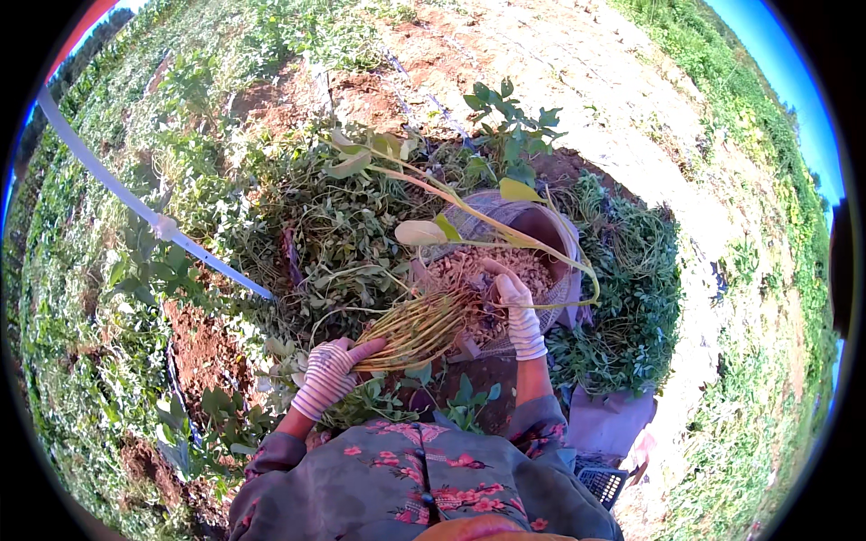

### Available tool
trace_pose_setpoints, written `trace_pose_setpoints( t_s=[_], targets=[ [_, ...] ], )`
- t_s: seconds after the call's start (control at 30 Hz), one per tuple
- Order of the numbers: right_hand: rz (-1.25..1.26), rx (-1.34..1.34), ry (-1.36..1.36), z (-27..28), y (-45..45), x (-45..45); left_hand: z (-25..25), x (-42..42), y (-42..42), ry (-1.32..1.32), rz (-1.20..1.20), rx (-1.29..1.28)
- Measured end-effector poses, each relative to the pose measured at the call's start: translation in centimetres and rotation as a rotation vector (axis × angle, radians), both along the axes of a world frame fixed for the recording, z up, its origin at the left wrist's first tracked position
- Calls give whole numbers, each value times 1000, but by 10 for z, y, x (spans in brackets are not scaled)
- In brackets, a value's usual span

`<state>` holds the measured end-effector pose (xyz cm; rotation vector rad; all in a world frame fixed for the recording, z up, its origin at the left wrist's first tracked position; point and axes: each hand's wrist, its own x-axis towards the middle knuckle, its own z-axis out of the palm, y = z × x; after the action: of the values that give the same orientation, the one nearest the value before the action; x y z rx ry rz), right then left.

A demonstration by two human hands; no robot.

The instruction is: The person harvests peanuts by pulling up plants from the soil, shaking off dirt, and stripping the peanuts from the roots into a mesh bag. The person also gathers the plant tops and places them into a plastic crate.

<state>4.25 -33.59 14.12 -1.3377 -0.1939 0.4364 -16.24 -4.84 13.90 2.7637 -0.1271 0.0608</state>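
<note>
My left hand (336, 372), in a striped fingerless glove, grips a bundle of pulled plants by their yellow-green stems (413, 331). The root end of the bundle points right, over a woven basket (561, 295) that holds a heap of peanut pods (531, 267). At the roots is my right hand (517, 304), gloved alike, with its index finger stretched out over the pods. Whether its other fingers hold a pod or root is hidden. A long leafy stalk (467, 205) arches above the basket, nearer the camera.
Uprooted leafy plants lie heaped left (345, 237) and right (622, 270) of the basket. A white pole (203, 253) slants in from the upper left. A pale sheet or sack (609, 422) and a dark plastic crate (602, 483) are at lower right. Bare soil stretches beyond.
</note>
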Motion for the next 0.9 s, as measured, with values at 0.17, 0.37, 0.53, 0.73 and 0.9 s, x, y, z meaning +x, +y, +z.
trace_pose_setpoints(
  t_s=[0.17,0.37,0.53,0.73,0.9],
  targets=[
    [-143,-19,24,-55,-10,11,-11,0,-5,-60,-26,116],
    [-471,-279,-309,-53,0,-1,1,-2,-15,94,-2,89],
    [-834,-310,-300,-59,-14,34,27,-10,-33,162,-51,39],
    [-1049,-818,-504,-85,-36,76,29,-24,-29,58,-43,-80],
    [-1242,-849,-458,-38,-119,118,30,-73,25,-33,129,-410]
  ],
)
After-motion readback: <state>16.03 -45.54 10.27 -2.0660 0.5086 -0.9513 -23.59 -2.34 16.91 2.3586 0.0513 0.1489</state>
